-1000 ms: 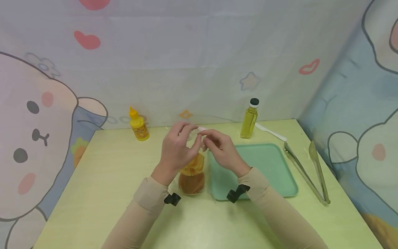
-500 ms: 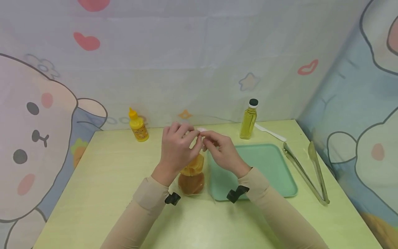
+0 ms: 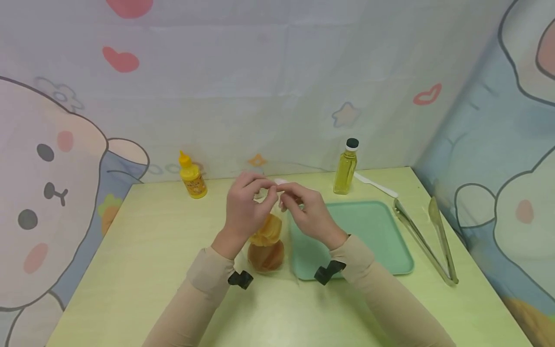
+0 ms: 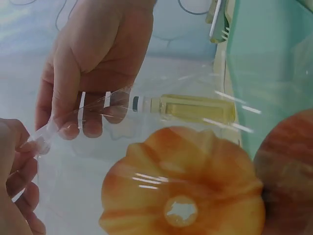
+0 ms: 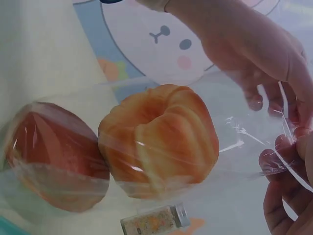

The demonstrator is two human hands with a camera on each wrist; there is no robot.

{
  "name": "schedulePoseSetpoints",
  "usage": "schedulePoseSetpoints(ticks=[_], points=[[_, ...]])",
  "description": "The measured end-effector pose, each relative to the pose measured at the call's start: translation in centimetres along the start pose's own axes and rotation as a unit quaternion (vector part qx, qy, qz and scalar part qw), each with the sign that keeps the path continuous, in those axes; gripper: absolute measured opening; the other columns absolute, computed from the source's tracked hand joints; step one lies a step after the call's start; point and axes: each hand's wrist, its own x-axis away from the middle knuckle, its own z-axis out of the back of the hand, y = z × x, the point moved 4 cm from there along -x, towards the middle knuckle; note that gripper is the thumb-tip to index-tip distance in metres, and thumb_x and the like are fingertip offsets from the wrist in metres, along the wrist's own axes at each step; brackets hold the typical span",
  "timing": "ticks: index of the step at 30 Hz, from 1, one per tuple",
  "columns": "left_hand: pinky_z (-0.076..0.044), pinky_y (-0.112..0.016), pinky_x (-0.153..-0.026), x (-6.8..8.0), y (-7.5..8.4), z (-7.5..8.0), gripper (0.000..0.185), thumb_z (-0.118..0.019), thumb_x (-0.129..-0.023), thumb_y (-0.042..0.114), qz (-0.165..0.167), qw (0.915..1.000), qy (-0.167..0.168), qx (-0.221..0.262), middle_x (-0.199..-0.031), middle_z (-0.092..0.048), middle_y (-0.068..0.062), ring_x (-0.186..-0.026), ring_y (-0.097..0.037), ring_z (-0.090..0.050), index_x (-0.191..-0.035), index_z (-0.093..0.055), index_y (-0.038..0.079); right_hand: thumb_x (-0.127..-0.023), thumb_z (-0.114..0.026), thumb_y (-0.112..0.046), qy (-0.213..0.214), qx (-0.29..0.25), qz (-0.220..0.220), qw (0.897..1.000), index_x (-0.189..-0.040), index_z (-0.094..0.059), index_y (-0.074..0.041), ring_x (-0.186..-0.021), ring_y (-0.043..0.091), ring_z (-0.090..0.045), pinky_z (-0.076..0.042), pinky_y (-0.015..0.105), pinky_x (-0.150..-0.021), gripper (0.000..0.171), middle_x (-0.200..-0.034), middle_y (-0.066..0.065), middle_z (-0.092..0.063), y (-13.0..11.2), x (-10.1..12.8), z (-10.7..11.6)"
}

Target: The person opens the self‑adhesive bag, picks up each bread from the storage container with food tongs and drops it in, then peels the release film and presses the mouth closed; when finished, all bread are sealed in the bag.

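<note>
Both hands pinch the top of the clear bag (image 3: 270, 226), left hand (image 3: 244, 212) and right hand (image 3: 309, 214), so it hangs over the table (image 3: 143, 250) (two buns (image 5: 156, 139) inside).

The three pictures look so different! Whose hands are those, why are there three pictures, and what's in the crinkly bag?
A person wears three small cameras: one on the head, one on each wrist. The big picture looks down from the head; the two close-ups come from the wrists.

The left hand and right hand both pinch the top of a clear plastic bag. Inside sit two baked buns: a golden ring-shaped bun and a darker round bun.

On the yellow-green table lie a green tray, metal tongs, a white plastic utensil, a yellow squeeze bottle and an oil bottle.
</note>
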Motion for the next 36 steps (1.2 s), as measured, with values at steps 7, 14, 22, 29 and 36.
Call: schedulePoseSetpoints(ticks=[7, 14, 22, 29, 36], points=[[-0.048, -0.033, -0.064, 0.4, -0.7, -0.1, 0.012, -0.071, -0.094, 0.000, 0.090, 0.9936, 0.009, 0.069, -0.084, -0.072, -0.010, -0.071, -0.024, -0.060, -0.084, -0.079, 0.001, -0.108, -0.057, -0.003, 0.005, -0.018, 0.001, 1.000, -0.122, -0.070, -0.005, -0.071, 0.021, -0.068, -0.057, 0.029, -0.066, 0.019, -0.083, 0.003, -0.068, -0.4, -0.2, -0.4], [-0.039, -0.025, -0.059, 0.7, -1.1, 0.2, 0.015, -0.070, -0.094, 0.003, 0.181, 0.9795, 0.030, 0.083, -0.084, -0.071, -0.008, -0.071, -0.023, -0.057, -0.082, -0.078, 0.004, -0.108, -0.058, -0.005, 0.011, -0.014, -0.010, 1.000, -0.116, -0.070, -0.003, -0.070, 0.019, -0.068, -0.055, 0.029, -0.065, 0.015, -0.081, 0.003, -0.069, -0.5, -0.3, -0.6], [-0.046, -0.022, -0.067, 0.7, -1.9, 1.1, 0.011, -0.068, -0.100, 0.011, 0.275, 0.9480, 0.058, 0.149, -0.091, -0.070, -0.009, -0.076, -0.013, -0.057, -0.095, -0.075, 0.005, -0.107, -0.059, -0.003, 0.025, -0.042, -0.048, 0.998, -0.110, -0.069, 0.002, -0.072, 0.023, -0.069, -0.058, 0.027, -0.068, 0.012, -0.082, 0.008, -0.070, -0.4, 0.0, -0.3], [-0.053, -0.023, -0.065, 0.8, -2.3, 1.4, 0.013, -0.064, -0.104, 0.006, 0.278, 0.9225, 0.024, 0.267, -0.090, -0.076, -0.003, -0.070, -0.013, -0.062, -0.105, -0.067, -0.006, -0.107, -0.058, -0.002, 0.036, -0.048, -0.074, 0.995, -0.110, -0.069, 0.000, -0.072, 0.021, -0.069, -0.061, 0.032, -0.069, 0.011, -0.082, 0.009, -0.069, 0.3, 0.2, 0.0], [-0.063, -0.027, -0.075, 0.7, -3.0, 2.5, 0.011, -0.069, -0.099, -0.005, 0.257, 0.9171, 0.017, 0.304, -0.087, -0.075, 0.004, -0.077, -0.010, -0.072, -0.104, -0.067, -0.014, -0.107, -0.057, -0.002, 0.044, -0.061, -0.088, 0.993, -0.109, -0.069, -0.002, -0.073, 0.023, -0.070, -0.062, 0.035, -0.072, 0.011, -0.084, 0.010, -0.069, 0.9, 0.5, 0.4]])
